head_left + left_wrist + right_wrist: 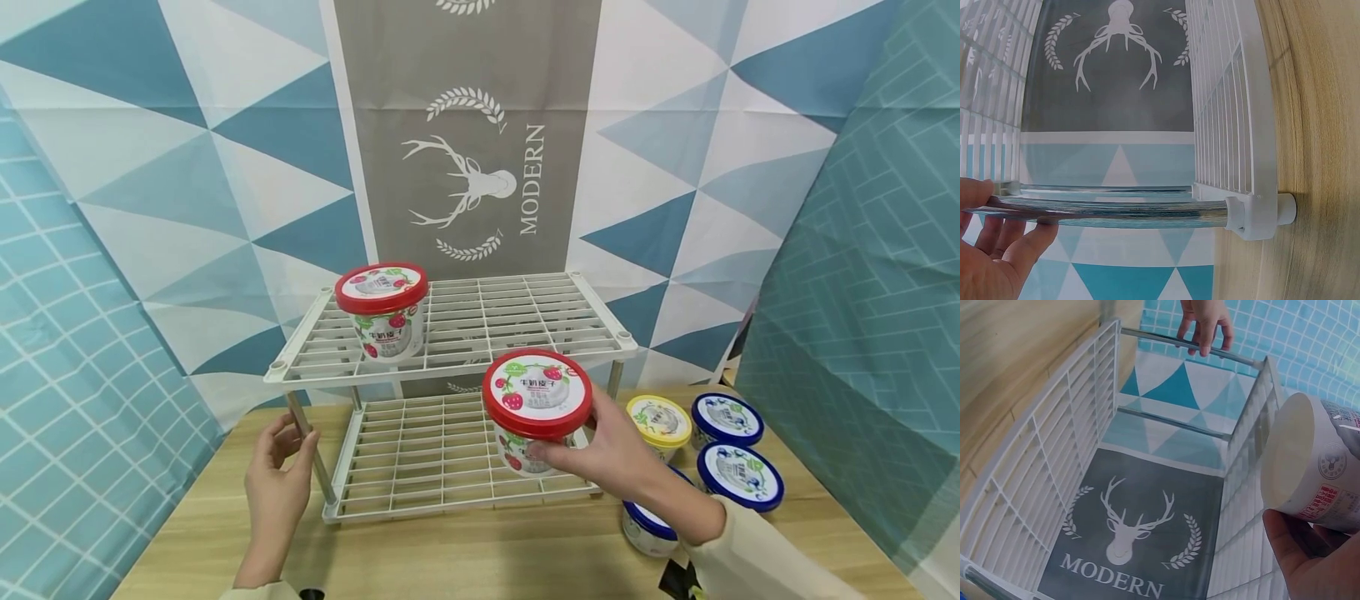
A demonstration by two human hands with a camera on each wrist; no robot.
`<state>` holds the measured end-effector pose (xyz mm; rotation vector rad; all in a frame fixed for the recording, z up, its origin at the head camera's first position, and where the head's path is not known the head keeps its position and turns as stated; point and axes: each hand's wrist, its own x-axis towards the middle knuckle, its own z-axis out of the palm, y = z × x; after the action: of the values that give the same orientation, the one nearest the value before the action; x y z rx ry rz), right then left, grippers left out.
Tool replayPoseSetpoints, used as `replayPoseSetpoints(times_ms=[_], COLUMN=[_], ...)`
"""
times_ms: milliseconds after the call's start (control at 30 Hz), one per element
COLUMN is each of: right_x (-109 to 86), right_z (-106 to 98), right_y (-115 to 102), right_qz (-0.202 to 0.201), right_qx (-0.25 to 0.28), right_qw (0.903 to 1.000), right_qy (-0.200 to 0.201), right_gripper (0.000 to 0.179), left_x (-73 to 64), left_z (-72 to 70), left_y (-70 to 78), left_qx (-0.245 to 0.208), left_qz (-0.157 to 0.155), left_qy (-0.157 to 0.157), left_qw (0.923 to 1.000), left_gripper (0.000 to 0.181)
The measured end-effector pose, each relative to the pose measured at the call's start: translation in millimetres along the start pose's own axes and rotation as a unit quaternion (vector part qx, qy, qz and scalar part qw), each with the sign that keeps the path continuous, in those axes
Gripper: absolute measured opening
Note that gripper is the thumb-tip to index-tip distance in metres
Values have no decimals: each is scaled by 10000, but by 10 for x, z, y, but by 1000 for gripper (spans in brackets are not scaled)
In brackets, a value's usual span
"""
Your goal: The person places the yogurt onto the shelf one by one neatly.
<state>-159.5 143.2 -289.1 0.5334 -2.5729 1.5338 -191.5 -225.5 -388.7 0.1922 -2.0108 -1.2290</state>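
Tub, red-lidded, lid side up, in front of rack; fingers of right hand grip its side, presumably keeping base free. Fingers of left hand pinch near left post, likely bracing. Matching tub sits on upper shelf, left.

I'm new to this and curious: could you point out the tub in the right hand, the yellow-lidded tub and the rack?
Held tub (pixel 536 404), head view: on its red lid.
Yellow-lidded tub (pixel 659 421), head view: on its lid.
Rack (pixel 602 310), head view: top shelf's right edge.
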Motion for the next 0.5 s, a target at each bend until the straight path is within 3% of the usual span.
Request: replayPoseSetpoints(times_ms=[200, 500], right_x=[30, 82], right_z=[-16, -55], right_y=[-40, -125], right_qz=[-331, -452], right_qx=[31, 125], right_qw=[9994, 9988], right_qy=[-38, -112], right_gripper=[74, 71], left_x=[-5, 0], left_z=[-5, -2], left_y=[3, 10], left_qx=[14, 23], left_qz=[27, 23], left_qy=[-21, 15], left_qw=[10000, 10000], left_gripper=[38, 37])
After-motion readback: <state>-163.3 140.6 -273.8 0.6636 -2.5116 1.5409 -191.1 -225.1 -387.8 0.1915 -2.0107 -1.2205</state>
